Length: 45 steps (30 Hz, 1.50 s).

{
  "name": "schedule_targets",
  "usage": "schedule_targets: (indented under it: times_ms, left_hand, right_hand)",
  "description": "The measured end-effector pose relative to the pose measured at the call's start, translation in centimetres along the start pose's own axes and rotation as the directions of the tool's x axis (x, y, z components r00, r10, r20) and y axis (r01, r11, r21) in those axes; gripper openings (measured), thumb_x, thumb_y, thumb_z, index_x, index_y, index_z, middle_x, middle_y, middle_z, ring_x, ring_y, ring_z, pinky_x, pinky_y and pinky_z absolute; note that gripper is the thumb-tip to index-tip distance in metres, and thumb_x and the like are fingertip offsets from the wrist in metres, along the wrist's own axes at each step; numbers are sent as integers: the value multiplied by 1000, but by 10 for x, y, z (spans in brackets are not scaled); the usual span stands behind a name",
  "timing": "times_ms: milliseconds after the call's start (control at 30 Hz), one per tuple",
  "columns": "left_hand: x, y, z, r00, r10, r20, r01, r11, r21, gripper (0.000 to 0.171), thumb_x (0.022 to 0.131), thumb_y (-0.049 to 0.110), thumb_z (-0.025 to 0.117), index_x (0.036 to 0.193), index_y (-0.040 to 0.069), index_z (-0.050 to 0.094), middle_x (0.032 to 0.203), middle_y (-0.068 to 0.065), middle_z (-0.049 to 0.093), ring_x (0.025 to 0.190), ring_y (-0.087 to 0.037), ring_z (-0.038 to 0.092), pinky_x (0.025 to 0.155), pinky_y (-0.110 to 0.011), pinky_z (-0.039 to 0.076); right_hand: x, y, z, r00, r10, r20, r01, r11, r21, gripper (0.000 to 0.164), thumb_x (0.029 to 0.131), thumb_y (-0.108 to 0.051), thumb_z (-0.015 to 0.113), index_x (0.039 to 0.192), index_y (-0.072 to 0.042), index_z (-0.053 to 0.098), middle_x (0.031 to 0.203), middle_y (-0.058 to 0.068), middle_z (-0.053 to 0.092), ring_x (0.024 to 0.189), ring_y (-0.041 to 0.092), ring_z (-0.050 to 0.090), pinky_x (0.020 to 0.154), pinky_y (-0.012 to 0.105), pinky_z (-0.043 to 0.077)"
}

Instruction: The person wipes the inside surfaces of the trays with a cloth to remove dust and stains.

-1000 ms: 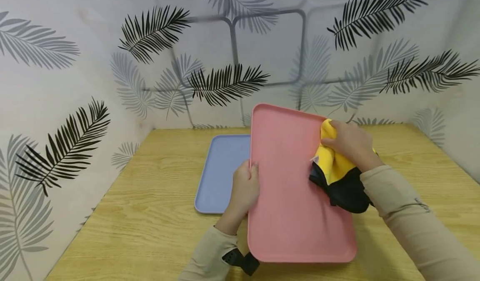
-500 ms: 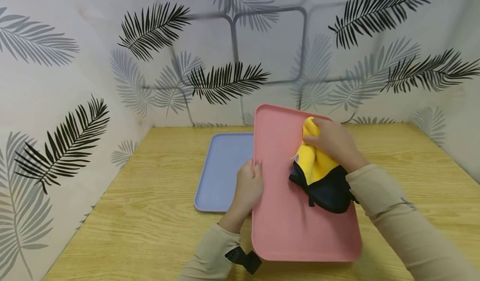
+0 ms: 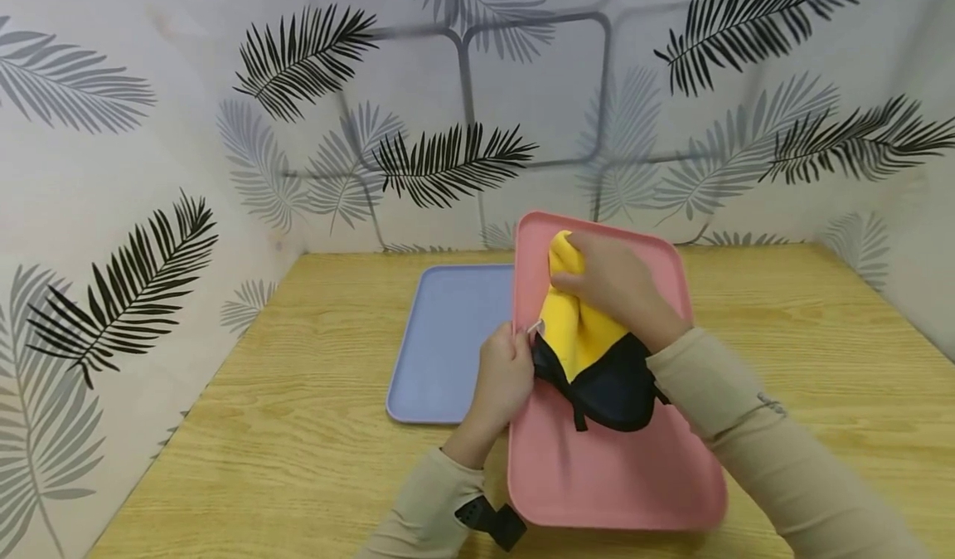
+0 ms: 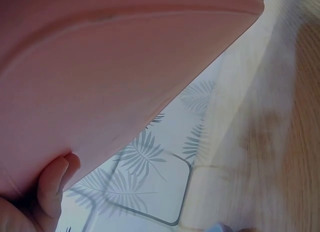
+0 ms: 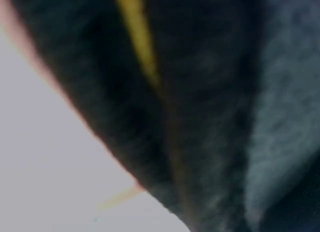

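Note:
My left hand grips the left rim of a pink tray, which is tilted up off the wooden table with its inside facing me. In the left wrist view the fingers curl over the edge of the tray's pink underside. A yellow and black cloth is bunched in my right hand, laid over the upper part of the tray. Its black part hangs down, and a small white tag shows at its left edge. Dark fabric fills most of the right wrist view, blurred.
A blue tray lies flat on the wooden table, partly covered by the pink tray and my left hand. Behind the table stands a wall with a leaf pattern; another patterned wall is at the left.
My right hand has slid left across the pink tray with the cloth, from its right edge to near my left hand. The tray has shifted slightly right, my left hand still gripping it.

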State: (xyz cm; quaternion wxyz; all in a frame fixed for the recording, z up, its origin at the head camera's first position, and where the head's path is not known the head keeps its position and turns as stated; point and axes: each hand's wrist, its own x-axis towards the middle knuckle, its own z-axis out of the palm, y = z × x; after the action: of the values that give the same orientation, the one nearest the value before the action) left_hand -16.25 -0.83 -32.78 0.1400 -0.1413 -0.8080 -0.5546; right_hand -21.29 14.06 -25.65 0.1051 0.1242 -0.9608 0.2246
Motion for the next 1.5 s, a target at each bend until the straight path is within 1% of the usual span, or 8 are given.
schedule_targets:
  times_ms: [167,300,400,700,1033,1233,1300,1500]
  left_hand:
    - [1,3,0,999,-3,37,2,1000,15,21,93,2,40,73,-3,46,60,-2,33,55,-14,35,52,-24,33]
    - [1,5,-2,998,20,61,-22,999,35,21,90,-2,40,69,-1,44,59,-2,32,54,-14,34,51,-23,31]
    - [0,4,-2,997,29,77,-32,999,36,21,88,-5,40,68,-1,42,59,-1,32,53,-14,33,49,-23,30]
    - [-2,2,0,997,61,45,-62,998,20,21,93,3,41,76,-4,49,60,-1,37,53,-12,36,49,-22,34]
    - [-1,3,-2,999,38,-23,-38,999,13,28,94,7,41,66,3,41,55,2,27,49,-10,28,45,-21,25]
    - [1,-1,-7,996,54,-72,-53,999,11,28,93,5,41,65,3,41,56,2,27,50,-9,27,45,-24,26]
    - [2,-1,-9,995,55,-79,-55,998,7,27,92,4,42,65,2,42,56,2,28,50,-9,28,45,-24,27]
    - [4,1,-15,995,56,-88,-57,998,-8,27,94,6,41,67,0,46,56,1,33,52,-12,33,46,-25,30]
  right_hand:
    - [-1,-16,0,999,-31,-10,30,999,-28,45,83,-25,59,120,-1,49,65,8,47,58,23,44,53,30,32]
    - [-1,-23,0,998,-61,-9,61,998,-32,46,83,-25,60,122,-3,49,72,9,52,62,23,45,55,32,33]
    - [-2,-25,1,997,-72,-9,71,997,-31,48,82,-25,61,123,-4,49,87,12,57,69,24,48,58,34,36]
    - [-9,-23,-2,998,-54,-31,52,997,-58,51,82,-26,60,126,-5,45,72,9,51,61,23,46,52,31,35]
    - [-13,-4,-5,1000,6,3,-6,998,-59,58,82,-26,59,132,-2,40,109,19,56,77,27,51,66,37,41]
    - [-13,17,-7,1000,-7,-11,6,994,-107,56,82,-25,59,128,1,43,102,21,58,78,30,52,68,41,40]
    - [-13,24,-8,1000,7,-13,-9,992,-129,53,82,-25,58,127,0,44,95,20,59,72,30,51,63,41,41]
    - [-14,39,-15,997,76,-2,-75,980,-187,52,82,-29,60,126,-5,44,92,23,58,68,34,52,49,42,40]
